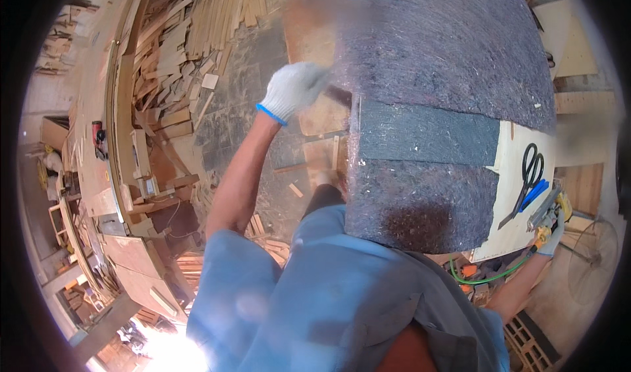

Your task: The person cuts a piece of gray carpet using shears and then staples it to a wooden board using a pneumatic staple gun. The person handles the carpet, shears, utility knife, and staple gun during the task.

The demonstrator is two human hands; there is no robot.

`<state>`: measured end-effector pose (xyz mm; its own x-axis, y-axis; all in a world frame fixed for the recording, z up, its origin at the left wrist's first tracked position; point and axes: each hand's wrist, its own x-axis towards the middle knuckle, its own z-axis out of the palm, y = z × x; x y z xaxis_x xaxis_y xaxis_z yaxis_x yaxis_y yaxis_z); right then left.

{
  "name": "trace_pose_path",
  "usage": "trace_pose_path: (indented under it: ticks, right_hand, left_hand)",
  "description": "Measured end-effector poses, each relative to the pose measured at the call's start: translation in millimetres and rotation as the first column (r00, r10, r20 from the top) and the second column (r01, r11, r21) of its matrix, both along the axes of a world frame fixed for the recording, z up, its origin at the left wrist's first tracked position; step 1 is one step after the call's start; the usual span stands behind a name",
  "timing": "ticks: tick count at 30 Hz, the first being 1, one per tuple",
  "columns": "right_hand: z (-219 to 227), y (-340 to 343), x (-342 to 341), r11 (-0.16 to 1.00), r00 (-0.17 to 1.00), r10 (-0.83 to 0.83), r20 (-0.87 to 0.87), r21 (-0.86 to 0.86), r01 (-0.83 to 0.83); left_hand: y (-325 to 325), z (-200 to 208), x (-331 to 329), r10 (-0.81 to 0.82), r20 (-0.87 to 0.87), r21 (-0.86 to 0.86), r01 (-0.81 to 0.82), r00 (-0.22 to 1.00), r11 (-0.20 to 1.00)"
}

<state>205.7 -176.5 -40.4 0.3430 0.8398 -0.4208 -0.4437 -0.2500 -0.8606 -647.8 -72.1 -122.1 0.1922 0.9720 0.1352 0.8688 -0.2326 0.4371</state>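
Note:
A board lies before me under purplish-grey fibrous felt (447,50), with a darker grey strip (427,134) running across it. My left hand (299,89), in a white knit glove with a blue cuff, is raised beside the board's left edge. Its fingers look curled in; their tips are blurred, so what they hold, if anything, cannot be made out. At the far right my gloved right hand (555,234) grips a yellow and grey air staple gun (547,215), partly hidden, with a green hose (486,281) attached. Black-handled scissors (526,181) and a blue tool (534,196) lie near it on bare pale wood.
Wood offcuts (177,69) are heaped on the floor to the left, behind a long wooden rail (121,109). Plywood sheets (141,260) lean at the lower left. A round fan-like guard (591,260) stands at the right, and an orange item (468,269) sits beneath the board.

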Motion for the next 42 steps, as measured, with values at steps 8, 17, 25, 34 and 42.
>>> trace_pose_path:
  ticks: [8,17,25,34,42]
  right_hand:
    - [14.8,4.2,-35.0,0.998,0.998,-0.058,0.014,-0.031,0.058]
    - [25.2,10.3,-72.1,0.977,0.968,-0.183,0.175,-0.074,0.198]
    - [11.8,2.7,-11.7,0.984,0.977,0.178,-0.118,0.022,-0.177]
    - [14.5,10.0,-11.7,0.997,0.998,-0.021,-0.051,-0.075,0.017]
    - [16.4,7.5,2.9,0.965,0.953,0.261,-0.156,0.016,-0.262]
  left_hand:
    - [4.5,-1.7,39.8,0.209,0.045,0.26,-0.213,0.977,0.942]
    - [4.1,-9.8,27.0,0.22,-0.026,0.125,-0.215,0.975,0.968]
    - [-11.8,-1.7,19.9,0.271,-0.207,-0.031,-0.283,0.94,0.959]
    - [-28.4,-121.7,57.1,0.362,0.545,-0.279,-0.244,0.756,0.929]
    - [-56.2,-49.9,84.0,0.296,0.802,-0.16,-0.289,0.519,0.944]
